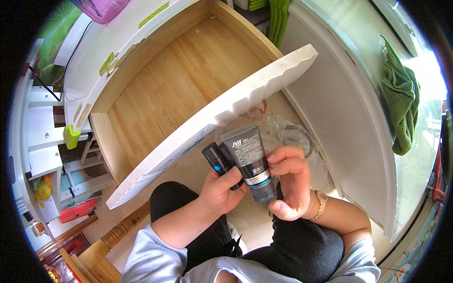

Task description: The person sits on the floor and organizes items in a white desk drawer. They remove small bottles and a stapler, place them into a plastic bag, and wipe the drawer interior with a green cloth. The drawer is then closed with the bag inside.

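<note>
A black squeeze tube (pixel 247 152) with printed writing, a silver and blue band and a dark cap pointing down is held over my lap. My left hand (pixel 221 192) grips a small black cylindrical container (pixel 219 162) with a blue stripe, and its thumb presses the tube's left edge. The fingertips of my right hand (pixel 292 182) rest on the tube's right side, its thumb apart near the cap. Just beyond both hands is the white front panel (pixel 226 113) of a pulled-out wooden drawer (pixel 170 85), whose bare bottom shows.
Behind the hands, a clear plastic bag (pixel 300 138) lies on the floor. A green cloth (pixel 400 102) hangs on the glass-topped edge at right. White shelves (pixel 42 134) stand at left, near a turned wooden post (pixel 116 230). Green fabric (pixel 279 21) hangs beyond the drawer.
</note>
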Tool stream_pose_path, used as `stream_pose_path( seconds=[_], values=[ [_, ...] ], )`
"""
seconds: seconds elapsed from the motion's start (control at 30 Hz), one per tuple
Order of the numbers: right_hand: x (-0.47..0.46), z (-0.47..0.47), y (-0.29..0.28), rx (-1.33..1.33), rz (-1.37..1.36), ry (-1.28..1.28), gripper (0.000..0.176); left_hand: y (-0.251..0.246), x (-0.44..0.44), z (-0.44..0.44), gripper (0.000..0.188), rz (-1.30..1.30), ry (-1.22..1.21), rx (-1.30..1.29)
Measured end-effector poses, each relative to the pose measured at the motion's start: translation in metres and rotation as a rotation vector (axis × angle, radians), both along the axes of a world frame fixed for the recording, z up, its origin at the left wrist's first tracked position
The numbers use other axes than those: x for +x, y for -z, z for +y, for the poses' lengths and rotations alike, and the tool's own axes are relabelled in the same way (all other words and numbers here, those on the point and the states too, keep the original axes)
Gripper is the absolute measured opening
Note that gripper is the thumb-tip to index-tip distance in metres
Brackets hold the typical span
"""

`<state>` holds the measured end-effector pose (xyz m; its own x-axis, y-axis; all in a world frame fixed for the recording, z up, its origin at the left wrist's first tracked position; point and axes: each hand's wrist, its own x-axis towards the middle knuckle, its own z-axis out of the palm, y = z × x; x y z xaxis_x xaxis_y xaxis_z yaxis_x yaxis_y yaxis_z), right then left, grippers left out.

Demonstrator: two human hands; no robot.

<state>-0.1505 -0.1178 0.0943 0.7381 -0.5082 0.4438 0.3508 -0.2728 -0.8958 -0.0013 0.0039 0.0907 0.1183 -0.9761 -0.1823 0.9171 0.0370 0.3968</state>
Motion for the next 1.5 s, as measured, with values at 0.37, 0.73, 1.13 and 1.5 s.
stream_pose_path(
  seconds=[0.37,0.73,1.13,1.5],
  values=[
    [0.003,0.005,-0.005,-0.081,0.023,0.052,0.076,-0.007,-0.005,0.001,0.056,-0.213,-0.074,0.124],
    [0.009,0.006,-0.006,-0.141,0.025,0.067,0.082,-0.007,-0.005,0.004,0.054,-0.218,-0.082,0.147],
    [0.007,-0.009,0.000,0.808,0.216,-0.179,0.042,-0.008,0.005,-0.004,0.043,-0.334,-0.171,0.233],
    [0.003,-0.023,0.006,1.327,0.014,-0.432,0.047,-0.003,0.014,0.000,0.047,-0.210,-0.077,0.111]
  ],
)
